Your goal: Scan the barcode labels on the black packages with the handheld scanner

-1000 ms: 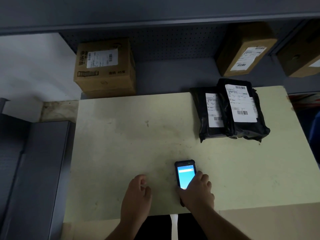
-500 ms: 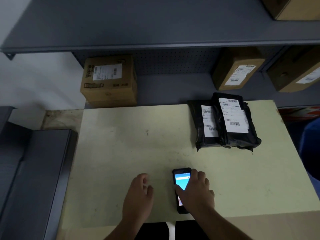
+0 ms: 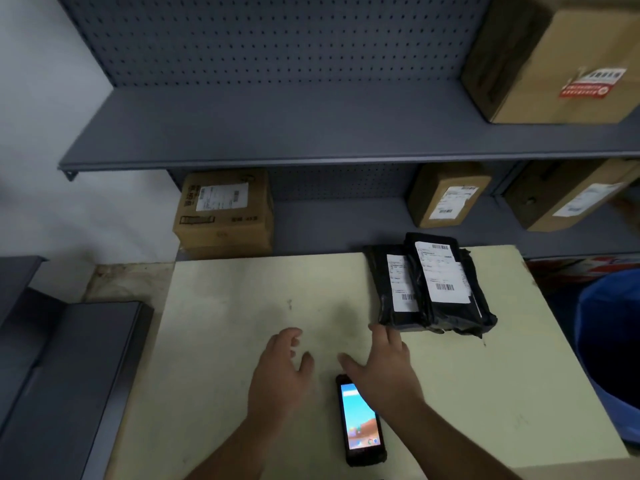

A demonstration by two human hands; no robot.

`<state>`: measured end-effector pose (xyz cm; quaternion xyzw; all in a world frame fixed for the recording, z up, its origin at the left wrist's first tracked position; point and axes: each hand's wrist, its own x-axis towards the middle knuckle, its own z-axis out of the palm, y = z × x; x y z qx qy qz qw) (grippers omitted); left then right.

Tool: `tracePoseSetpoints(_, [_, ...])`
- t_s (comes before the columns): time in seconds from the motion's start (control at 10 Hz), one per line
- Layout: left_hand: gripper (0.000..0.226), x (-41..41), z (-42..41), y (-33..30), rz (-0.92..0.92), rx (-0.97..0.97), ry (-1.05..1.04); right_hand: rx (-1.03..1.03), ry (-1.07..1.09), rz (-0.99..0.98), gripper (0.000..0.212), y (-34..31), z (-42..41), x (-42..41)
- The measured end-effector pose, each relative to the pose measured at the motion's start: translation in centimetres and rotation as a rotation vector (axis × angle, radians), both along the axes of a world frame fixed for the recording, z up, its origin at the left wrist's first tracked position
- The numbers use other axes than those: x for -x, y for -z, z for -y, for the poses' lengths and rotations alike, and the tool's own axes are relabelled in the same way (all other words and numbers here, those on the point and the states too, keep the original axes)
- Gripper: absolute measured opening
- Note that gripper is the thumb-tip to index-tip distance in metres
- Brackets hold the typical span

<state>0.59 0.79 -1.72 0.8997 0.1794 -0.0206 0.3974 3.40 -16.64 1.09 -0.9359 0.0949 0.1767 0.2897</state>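
Two black packages lie side by side at the far right of the pale table, each with a white barcode label facing up. The right package overlaps the left package. The handheld scanner lies flat near the table's front edge with its screen lit. My right hand is stretched out above the scanner, fingers spread, its tips just short of the left package. To the left of the scanner hovers my left hand, open and holding nothing.
Grey shelving stands behind the table, with a cardboard box at the left, two more at the right and a large box on the upper shelf. A blue bin stands right of the table, and a dark grey surface to its left.
My right hand has left the scanner and reached forward towards the black packages. My left hand moved forward too. The camera tilted up, showing the upper shelf.
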Motion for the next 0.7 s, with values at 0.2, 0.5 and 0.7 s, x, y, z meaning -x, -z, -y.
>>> tracePoseSetpoints(0.2, [0.04,-2.6,0.6,-3.6,0.087,-0.007,0.032,-0.04,0.001,0.137,0.078,-4.5,-0.1,-2.5])
tracePoseSetpoints(0.5, [0.04,-5.9,1.7,-10.4,0.256,-0.009,0.067,-0.162,-0.041,0.344,0.077,-12.1,0.4,-4.4])
tracePoseSetpoints(0.7, [0.04,-7.8,2.3,-14.6,0.373,0.006,0.102,-0.26,-0.043,0.482,0.073,-17.3,0.7,-5.2])
